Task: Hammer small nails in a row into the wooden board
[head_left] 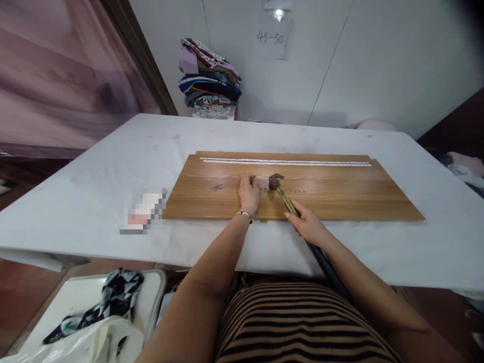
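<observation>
Gripping the hammer (284, 196) in my right fingers (298, 207), head over the board (351, 194) on the worktop (113, 151); left fingers (246, 180) pinch a pale piece (261, 183). Risk: off-line swing bruises them, clearance slight.

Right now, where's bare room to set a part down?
Table: right of the board, and behind it up to the far edge. Board: right end, below the white strips. Crowded: mid-board, with left hand, hammer, right hand; nails just left.
</observation>
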Available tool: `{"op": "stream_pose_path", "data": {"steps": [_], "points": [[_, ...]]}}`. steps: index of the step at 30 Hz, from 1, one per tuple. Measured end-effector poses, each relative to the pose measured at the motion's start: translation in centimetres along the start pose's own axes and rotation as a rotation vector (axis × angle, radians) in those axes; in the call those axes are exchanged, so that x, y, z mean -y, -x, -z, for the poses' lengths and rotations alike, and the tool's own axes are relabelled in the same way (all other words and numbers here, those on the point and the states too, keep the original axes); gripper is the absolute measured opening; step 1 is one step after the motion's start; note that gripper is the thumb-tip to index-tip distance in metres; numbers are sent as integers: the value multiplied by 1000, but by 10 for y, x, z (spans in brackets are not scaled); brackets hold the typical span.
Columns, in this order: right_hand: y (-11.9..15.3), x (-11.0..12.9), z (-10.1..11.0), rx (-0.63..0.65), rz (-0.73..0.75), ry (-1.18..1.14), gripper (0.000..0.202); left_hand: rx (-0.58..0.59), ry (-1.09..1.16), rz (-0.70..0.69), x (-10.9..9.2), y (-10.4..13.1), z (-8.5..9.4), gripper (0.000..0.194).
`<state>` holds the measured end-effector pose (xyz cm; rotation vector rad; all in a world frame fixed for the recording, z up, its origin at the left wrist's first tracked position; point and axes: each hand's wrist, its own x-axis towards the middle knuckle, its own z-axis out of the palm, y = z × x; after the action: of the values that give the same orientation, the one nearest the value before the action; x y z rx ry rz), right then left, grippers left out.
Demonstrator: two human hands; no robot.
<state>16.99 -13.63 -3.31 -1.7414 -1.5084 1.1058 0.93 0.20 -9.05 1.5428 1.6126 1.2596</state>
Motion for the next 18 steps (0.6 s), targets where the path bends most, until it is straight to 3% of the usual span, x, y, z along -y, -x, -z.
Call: {"op": "stream_pose_path", "data": {"steps": [18], "points": [[0, -2, -1, -21, 21, -3, 62, -14, 24, 0, 1, 0, -2, 31]]}}
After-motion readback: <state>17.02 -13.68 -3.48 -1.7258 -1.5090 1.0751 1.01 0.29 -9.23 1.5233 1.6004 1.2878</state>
